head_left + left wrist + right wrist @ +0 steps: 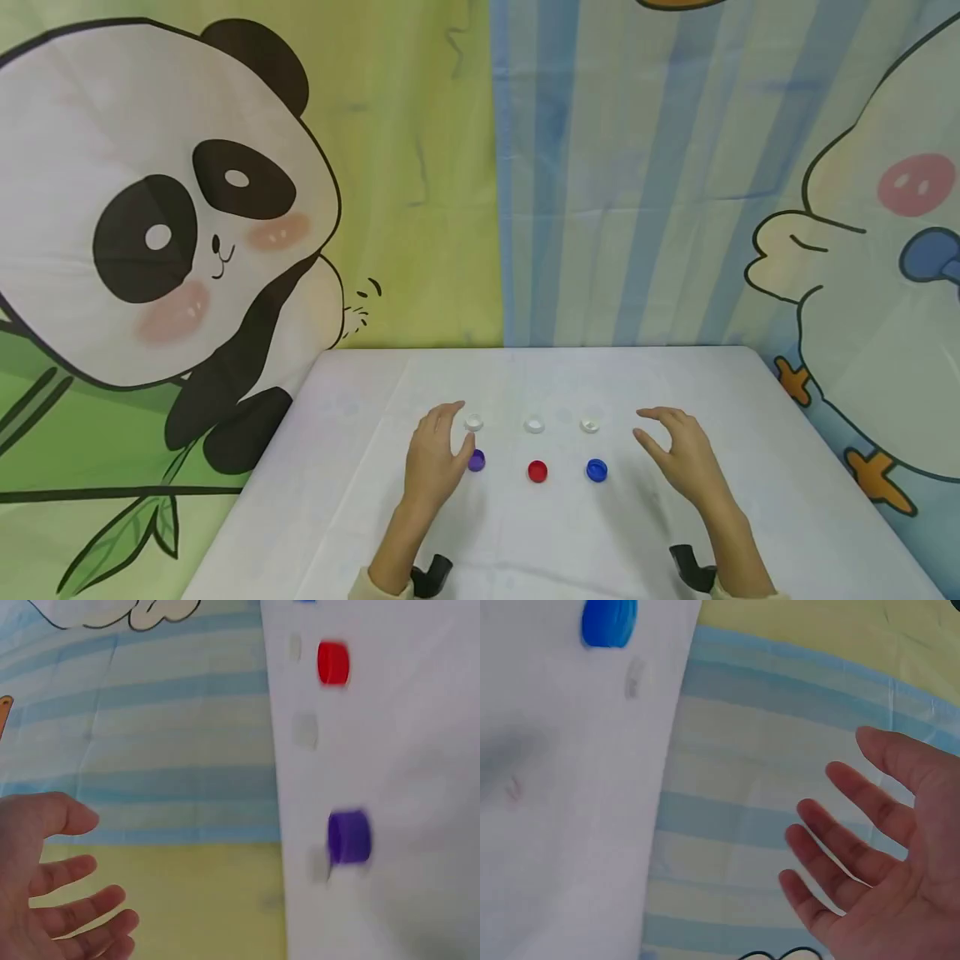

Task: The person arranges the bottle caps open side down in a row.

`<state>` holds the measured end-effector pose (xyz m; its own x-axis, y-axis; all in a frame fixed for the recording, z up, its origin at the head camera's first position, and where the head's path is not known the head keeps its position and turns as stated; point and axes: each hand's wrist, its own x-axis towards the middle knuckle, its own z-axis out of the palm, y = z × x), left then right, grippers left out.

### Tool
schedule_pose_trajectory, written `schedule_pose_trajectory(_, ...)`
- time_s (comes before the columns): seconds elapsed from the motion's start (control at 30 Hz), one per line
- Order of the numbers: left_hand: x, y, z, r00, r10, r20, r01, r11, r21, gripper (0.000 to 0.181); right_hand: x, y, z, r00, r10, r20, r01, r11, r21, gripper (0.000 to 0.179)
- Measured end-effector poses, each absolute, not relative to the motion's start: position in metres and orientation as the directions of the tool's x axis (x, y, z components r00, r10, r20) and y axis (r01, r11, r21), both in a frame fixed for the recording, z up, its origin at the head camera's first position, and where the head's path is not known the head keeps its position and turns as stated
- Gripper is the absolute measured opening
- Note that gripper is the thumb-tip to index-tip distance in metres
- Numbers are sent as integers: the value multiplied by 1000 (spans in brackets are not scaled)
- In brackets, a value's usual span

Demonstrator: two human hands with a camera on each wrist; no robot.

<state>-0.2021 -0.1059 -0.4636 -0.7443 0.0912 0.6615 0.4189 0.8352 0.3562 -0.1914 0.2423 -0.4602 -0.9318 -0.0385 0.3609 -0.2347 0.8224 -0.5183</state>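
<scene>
Three coloured bottle caps stand in a row on the white table: purple (477,460), red (537,472) and blue (597,470). Behind them lie three small white rings or caps, left (473,422), middle (534,424) and right (589,426); their exact kind is unclear. My left hand (437,461) hovers beside the purple cap, thumb and fingers spread, holding nothing. Off to the right of the blue cap, my right hand (686,457) is raised with loosely bent fingers and an empty palm. In the left wrist view the purple cap (350,836) looks blurred.
A white cloth covers the table (555,542). Behind it hangs a curtain (420,208) with a panda on the left and a pale cartoon animal on the right. Black wrist mounts (432,577) sit on both forearms.
</scene>
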Motion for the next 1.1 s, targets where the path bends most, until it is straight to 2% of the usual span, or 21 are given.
schedule_pose_trajectory(0.2, -186, -62, -485, -748, 56, 661, 484, 728, 485, 34, -183, 233, -480, -909, 61, 413, -232, 749, -620, 29)
schedule_pose_trajectory(0.3, -179, -40, -498, -757, 74, 649, 526, 660, 537, 33, -187, 235, -507, -880, 105, 463, -263, 705, -659, 25)
schedule_pose_trajectory(0.4, -174, -21, -511, -760, 109, 641, 560, 611, 559, 34, -198, 241, -552, -851, 149, 503, -265, 705, -658, 21)
schedule_pose_trajectory(0.53, -169, 3, -525, -772, 143, 619, 569, 588, 575, 34, -207, 245, -594, -852, 173, 495, -223, 734, -641, 20)
schedule_pose_trajectory(0.63, -170, 19, -536, -797, 161, 582, 551, 588, 592, 34, -203, 242, -595, -867, 162, 472, -233, 706, -669, 20)
schedule_pose_trajectory(0.73, -174, 33, -546, -824, 184, 536, 532, 579, 618, 36, -193, 231, -572, -887, 156, 435, -233, 661, -714, 22)
schedule_pose_trajectory(0.87, -182, 46, -559, -827, 246, 506, 548, 553, 627, 46, -181, 218, -548, -918, 169, 360, -187, 615, -766, 24)
schedule_pose_trajectory(0.97, -187, 51, -567, -811, 286, 510, 575, 547, 609, 51, -182, 217, -553, -935, 189, 301, -136, 592, -794, 24)
schedule_pose_trajectory(1.1, -193, 54, -575, -802, 276, 531, 582, 565, 585, 48, -188, 217, -567, -950, 194, 245, -98, 560, -822, 28)
